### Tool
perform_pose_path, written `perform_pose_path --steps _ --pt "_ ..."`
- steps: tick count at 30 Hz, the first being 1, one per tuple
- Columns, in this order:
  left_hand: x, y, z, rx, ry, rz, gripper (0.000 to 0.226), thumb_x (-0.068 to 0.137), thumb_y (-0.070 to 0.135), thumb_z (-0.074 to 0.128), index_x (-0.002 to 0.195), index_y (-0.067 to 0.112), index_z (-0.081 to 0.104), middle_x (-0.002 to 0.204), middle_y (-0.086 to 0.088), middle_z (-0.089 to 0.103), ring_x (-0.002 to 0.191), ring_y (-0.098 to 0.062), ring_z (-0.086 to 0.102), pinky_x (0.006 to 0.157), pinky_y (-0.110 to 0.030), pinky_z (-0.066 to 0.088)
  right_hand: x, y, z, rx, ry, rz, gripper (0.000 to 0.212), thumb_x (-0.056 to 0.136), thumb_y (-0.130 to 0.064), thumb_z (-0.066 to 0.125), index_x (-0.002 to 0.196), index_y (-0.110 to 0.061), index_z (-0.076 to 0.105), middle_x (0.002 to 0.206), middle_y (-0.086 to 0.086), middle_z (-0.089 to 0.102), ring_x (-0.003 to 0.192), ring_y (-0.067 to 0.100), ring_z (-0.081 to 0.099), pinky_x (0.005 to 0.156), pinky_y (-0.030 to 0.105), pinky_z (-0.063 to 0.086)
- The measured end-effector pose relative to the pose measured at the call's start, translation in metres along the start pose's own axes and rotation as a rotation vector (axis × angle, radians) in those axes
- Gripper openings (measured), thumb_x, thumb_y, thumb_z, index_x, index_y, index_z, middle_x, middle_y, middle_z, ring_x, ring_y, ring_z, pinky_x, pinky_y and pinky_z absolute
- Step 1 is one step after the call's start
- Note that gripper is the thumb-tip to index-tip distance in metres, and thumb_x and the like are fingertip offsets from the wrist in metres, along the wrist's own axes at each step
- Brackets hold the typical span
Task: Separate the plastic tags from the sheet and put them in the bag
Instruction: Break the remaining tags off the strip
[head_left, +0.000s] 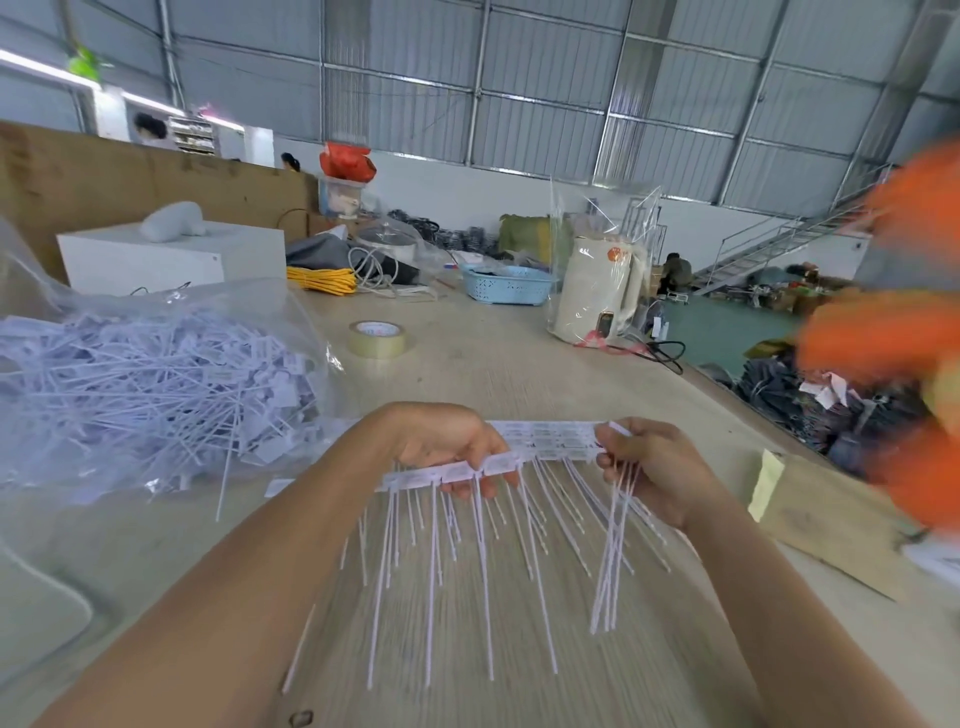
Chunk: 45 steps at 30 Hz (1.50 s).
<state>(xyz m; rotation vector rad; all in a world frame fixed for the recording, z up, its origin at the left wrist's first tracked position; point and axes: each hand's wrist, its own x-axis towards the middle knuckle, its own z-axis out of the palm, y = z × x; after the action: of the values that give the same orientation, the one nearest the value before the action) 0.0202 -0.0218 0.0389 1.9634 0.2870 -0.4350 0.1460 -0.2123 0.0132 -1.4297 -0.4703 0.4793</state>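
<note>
Sheet (540, 449) of white plastic tags sits just below the middle of the frame, held up over the pale counter (467, 364) between both hands, its label heads joined in a band and its long thin tails hanging toward the bottom of the frame. At the band's left end the left hand (447, 441) has its grip closed, fingers curled under the heads. The right hand (649, 467) pinches the right end, with a small bunch of tails gathered in its fingers. The tags look very light, thin and springy, so the tails probably flex and tangle rather than snap; the joints between heads seem to be the weak points. Taking hold at the stiffer label heads, close to the joint being parted, probably gives more control than pulling on a tail, which would likely just bend or slip. At the left of the frame the clear bag (156, 374) lies open on the counter, already heaped with loose tags.
</note>
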Motion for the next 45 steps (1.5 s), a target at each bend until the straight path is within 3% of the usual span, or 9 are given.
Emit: perform_pose_path --steps 8,14,19,22,25,28,31,38,45 --pt "-0.011 0.009 0.009 0.303 0.055 0.011 0.035 0.086 -0.013 0.048 0.12 -0.012 0.054 0.078 -0.01 0.061 0.061 -0.014 0.05 0.056 -0.019 0.043 -0.024 0.024 0.061 -0.294 -0.236 -0.062 0.011 0.087 -0.01 0.065 0.08 -0.003 0.059 0.079 0.02 0.069 0.077 0.035 0.068 0.073 0.043 0.056" --pt "-0.005 0.012 0.007 0.304 0.155 -0.015 0.039 0.084 -0.003 0.061 0.122 -0.002 0.052 0.055 0.004 0.064 0.061 -0.006 0.055 0.058 -0.013 0.041 -0.025 0.023 0.055 -0.348 -0.256 -0.158 0.012 0.082 -0.011 0.071 0.087 -0.003 0.064 0.064 0.002 0.066 0.055 0.014 0.064 0.053 0.02 0.049" --pt "-0.008 0.01 0.001 0.356 0.181 -0.008 0.021 0.086 0.01 0.064 0.1 -0.006 0.067 0.084 -0.008 0.059 0.082 -0.017 0.052 0.075 -0.025 0.041 -0.021 0.019 0.051 -0.404 -0.25 -0.182 0.014 0.075 -0.009 0.077 0.077 -0.007 0.064 0.068 0.005 0.063 0.062 0.017 0.061 0.06 0.027 0.048" --pt "-0.009 0.01 0.0 0.328 0.135 -0.027 0.032 0.095 0.016 0.053 0.114 -0.009 0.06 0.109 -0.023 0.062 0.093 -0.026 0.06 0.094 -0.036 0.048 -0.018 0.017 0.047 -0.372 -0.194 -0.198 0.015 0.075 -0.003 0.076 0.074 -0.006 0.061 0.059 0.003 0.062 0.051 0.014 0.059 0.05 0.022 0.046" --pt "-0.01 0.011 0.002 0.223 0.142 0.064 0.035 0.095 0.013 0.052 0.112 -0.016 0.058 0.088 -0.019 0.066 0.065 -0.016 0.061 0.07 -0.023 0.05 -0.017 0.016 0.046 -0.356 -0.143 -0.214 0.018 0.076 0.004 0.073 0.068 -0.007 0.06 0.048 -0.003 0.061 0.043 0.01 0.059 0.044 0.018 0.045" --pt "-0.009 0.012 0.007 0.133 0.177 0.104 0.033 0.098 0.012 0.045 0.116 -0.013 0.057 0.093 -0.005 0.061 0.082 -0.03 0.062 0.069 -0.026 0.05 -0.019 0.014 0.046 -0.343 -0.122 -0.262 0.019 0.077 0.005 0.07 0.067 -0.006 0.06 0.045 -0.002 0.06 0.039 0.009 0.057 0.041 0.017 0.043" --pt "-0.005 0.011 0.005 -0.055 0.163 0.059 0.022 0.096 0.007 0.045 0.085 -0.005 0.06 0.058 0.0 0.06 0.037 -0.012 0.05 0.042 -0.022 0.039 -0.021 0.011 0.048 -0.34 -0.1 -0.318 0.017 0.078 0.005 0.07 0.068 -0.004 0.06 0.045 -0.001 0.059 0.038 0.01 0.055 0.041 0.016 0.043" --pt "-0.003 0.013 -0.001 -0.267 0.12 -0.062 0.028 0.093 0.005 0.042 0.066 0.003 0.051 0.042 0.001 0.042 0.026 -0.001 0.028 0.03 -0.011 0.026 -0.027 0.006 0.053 -0.491 -0.05 -0.415 0.012 0.078 0.002 0.071 0.074 -0.001 0.06 0.054 0.004 0.06 0.042 0.01 0.055 0.046 0.022 0.047" --pt "-0.012 0.026 0.001 -0.094 0.069 -0.101 0.04 0.09 0.014 0.04 0.05 0.01 0.045 0.032 0.006 0.026 0.025 -0.005 0.019 0.034 -0.014 0.013 -0.014 0.003 0.029 -0.804 0.143 -0.52 0.01 0.074 0.002 0.072 0.076 -0.002 0.063 0.069 0.008 0.061 0.055 0.019 0.057 0.052 0.025 0.044"
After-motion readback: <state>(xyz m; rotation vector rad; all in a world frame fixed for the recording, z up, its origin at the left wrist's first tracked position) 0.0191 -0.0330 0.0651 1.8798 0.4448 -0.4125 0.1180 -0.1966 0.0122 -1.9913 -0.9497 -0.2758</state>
